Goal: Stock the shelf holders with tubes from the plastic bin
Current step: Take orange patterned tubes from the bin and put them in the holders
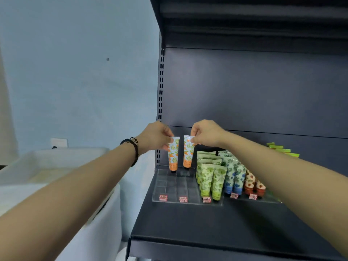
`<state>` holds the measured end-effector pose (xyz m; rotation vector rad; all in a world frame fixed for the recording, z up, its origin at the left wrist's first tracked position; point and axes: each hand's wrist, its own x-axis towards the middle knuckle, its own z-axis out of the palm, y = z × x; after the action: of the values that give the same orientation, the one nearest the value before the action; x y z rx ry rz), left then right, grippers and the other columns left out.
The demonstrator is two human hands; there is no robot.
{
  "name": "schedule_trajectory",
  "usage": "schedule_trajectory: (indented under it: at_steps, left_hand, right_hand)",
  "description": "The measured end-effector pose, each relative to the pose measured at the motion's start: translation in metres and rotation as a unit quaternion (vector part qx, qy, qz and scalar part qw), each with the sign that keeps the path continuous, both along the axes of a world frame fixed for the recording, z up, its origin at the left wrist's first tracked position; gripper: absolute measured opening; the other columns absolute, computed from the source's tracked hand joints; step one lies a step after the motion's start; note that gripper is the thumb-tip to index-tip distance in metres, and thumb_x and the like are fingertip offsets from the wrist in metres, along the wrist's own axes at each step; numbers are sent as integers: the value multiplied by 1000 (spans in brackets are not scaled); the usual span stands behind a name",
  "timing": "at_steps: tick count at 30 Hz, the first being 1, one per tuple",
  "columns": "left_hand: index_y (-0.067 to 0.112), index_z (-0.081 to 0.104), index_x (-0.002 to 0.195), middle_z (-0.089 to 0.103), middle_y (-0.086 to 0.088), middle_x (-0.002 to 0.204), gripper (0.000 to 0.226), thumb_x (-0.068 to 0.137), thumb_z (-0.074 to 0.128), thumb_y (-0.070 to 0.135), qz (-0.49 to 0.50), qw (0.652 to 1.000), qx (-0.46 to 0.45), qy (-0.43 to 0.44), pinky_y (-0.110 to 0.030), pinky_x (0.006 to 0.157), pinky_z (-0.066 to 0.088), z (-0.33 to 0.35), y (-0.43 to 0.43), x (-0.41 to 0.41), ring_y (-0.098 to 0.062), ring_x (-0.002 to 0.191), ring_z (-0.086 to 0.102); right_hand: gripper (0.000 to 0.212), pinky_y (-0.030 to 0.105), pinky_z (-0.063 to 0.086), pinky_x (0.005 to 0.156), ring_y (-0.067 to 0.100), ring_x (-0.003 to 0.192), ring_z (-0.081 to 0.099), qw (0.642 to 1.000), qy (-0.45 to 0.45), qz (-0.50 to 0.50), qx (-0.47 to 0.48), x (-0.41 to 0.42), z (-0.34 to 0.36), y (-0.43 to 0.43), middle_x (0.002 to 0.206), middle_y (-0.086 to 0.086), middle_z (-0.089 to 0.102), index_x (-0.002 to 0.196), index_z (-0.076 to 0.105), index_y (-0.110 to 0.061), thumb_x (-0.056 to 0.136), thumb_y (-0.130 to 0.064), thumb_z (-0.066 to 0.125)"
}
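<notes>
Two orange-patterned tubes stand cap-down at the back of a clear acrylic holder [170,187] on the dark shelf. My left hand [154,136] pinches the top edge of the left orange tube [173,157]. My right hand [204,132] pinches the top of the right orange tube [188,155]. Both tubes are upright, their caps at the holder's rear slots. The holder's front compartments in the two left columns hold nothing. The white plastic bin [56,166] sits low at the left, partly hidden behind my left forearm.
Green tubes [211,176] fill the holder's right columns, with blue tubes [234,178] and red tubes [253,183] in a second holder further right. Green boxes [282,149] lie at the back right. Price tags line the holders' fronts. An upper shelf overhangs.
</notes>
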<state>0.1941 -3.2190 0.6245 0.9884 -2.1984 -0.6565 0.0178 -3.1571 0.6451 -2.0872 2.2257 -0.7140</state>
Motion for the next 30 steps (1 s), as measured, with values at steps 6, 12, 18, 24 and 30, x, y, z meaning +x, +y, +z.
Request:
schedule_trajectory:
  at_steps: [6, 12, 18, 24, 30]
  left_hand:
    - [2, 71, 89, 69, -7, 74, 14, 89, 57, 3, 6, 1000, -1, 22, -24, 61, 55, -33, -44, -27, -11, 58, 63]
    - [2, 71, 91, 70, -11, 77, 14, 91, 57, 6, -3, 1000, 0, 18, -14, 50, 51, -52, -63, -39, -9, 57, 61]
    - [1, 70, 92, 67, -8, 74, 14, 91, 57, 6, -18, 1000, 12, 11, -12, 48, 49, -60, -69, -50, -9, 56, 61]
    - [2, 69, 94, 66, -8, 77, 12, 90, 59, 7, -10, 1000, 6, -15, -6, 42, 43, -67, -71, -60, -10, 55, 60]
    - [4, 69, 97, 66, -5, 80, 15, 91, 59, 12, -5, 999, 2, -32, -9, 45, 44, -66, -68, -61, -11, 59, 61]
  right_hand:
    - [14, 41, 57, 83, 25, 96, 67, 996, 5, -83, 12, -7, -27, -41, 98, 5, 73, 82, 72, -9, 82, -6, 59]
    - [20, 46, 58, 82, 28, 94, 69, 995, 7, -102, 15, -15, -43, -56, 97, 8, 73, 83, 73, -6, 78, -3, 54]
    - [16, 42, 58, 81, 23, 91, 67, 993, 15, -114, 17, -21, -47, -60, 94, 2, 72, 79, 74, -14, 81, -6, 60]
    - [16, 39, 56, 81, 19, 92, 66, 994, 2, -108, 18, -24, -58, -62, 94, -2, 72, 72, 71, -24, 83, -14, 68]
    - [11, 40, 57, 83, 21, 92, 66, 992, -10, -126, 26, -29, -57, -62, 95, -1, 71, 78, 74, -18, 82, -11, 67]
